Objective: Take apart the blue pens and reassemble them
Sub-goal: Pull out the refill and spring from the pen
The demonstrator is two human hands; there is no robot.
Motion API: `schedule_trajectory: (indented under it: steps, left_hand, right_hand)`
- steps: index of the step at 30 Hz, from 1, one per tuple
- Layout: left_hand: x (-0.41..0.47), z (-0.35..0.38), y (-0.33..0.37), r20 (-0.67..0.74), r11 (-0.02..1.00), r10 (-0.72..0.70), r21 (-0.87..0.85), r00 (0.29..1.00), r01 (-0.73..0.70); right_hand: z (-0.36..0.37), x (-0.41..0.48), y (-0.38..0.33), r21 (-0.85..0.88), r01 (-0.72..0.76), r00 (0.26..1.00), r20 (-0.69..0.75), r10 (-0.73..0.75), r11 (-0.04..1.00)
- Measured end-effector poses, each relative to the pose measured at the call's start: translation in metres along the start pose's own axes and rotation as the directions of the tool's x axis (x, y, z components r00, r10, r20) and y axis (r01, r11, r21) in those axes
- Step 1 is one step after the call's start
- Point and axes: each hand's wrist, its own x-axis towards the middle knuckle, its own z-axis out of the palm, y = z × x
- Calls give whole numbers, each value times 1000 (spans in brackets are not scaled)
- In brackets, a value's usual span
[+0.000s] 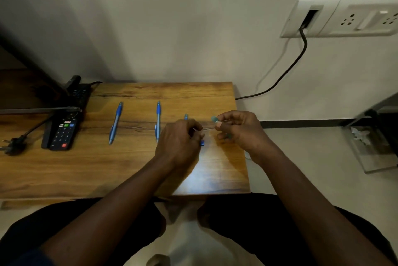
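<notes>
Two whole blue pens lie on the wooden table [86, 169]: one at the left [115, 122], one in the middle [158, 120]. The tip of a third blue pen [186, 116] shows just behind my left hand [179, 143]. That hand is closed around a blue pen part, with a blue end [202, 143] poking out below the fingers. My right hand [239, 131] pinches a thin clear refill [207, 129] that runs between the two hands. A small pale teal piece [213, 118] sits at its fingertips. How the parts join is hidden by the fingers.
A black remote [62, 130] lies at the table's left, with a plug and cable [13, 143] beside it. A wall socket [340, 18] with a black cable is up on the right. A clear box [372, 149] stands on the floor at right.
</notes>
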Motion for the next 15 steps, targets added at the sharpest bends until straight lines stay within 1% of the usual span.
schedule_trajectory:
  steps: [2, 4, 6, 9, 11, 13, 15]
  left_hand:
    - [5, -7, 2, -17, 976, -42, -214, 999, 38]
    - [7, -14, 4, 42, 879, -112, -462, 993, 119]
    - [6, -19, 6, 120, 776, -135, -605, 984, 180]
    - [1, -23, 7, 184, 672, -121, -708, 975, 217]
    - [-1, -23, 4, 201, 630, -121, -741, 972, 232]
    - [-2, -23, 1, 211, 589, -154, -765, 965, 261]
    - [-3, -24, 2, 245, 521, -193, -795, 950, 311]
  right_hand:
    - [1, 1, -1, -14, 10, 1000, -3, -10, 1000]
    - [1, 2, -3, -39, 20, 1000, -5, -20, 999]
    - [2, 3, -4, -66, 33, 999, 2, -33, 997]
    - [5, 2, -6, -110, 75, 997, 28, -72, 991]
    - [8, 1, -8, -120, 91, 995, 44, -87, 989]
    - [9, -1, -10, -70, 81, 995, 57, -77, 994]
    - [11, -1, -12, 37, 50, 998, 42, -52, 998]
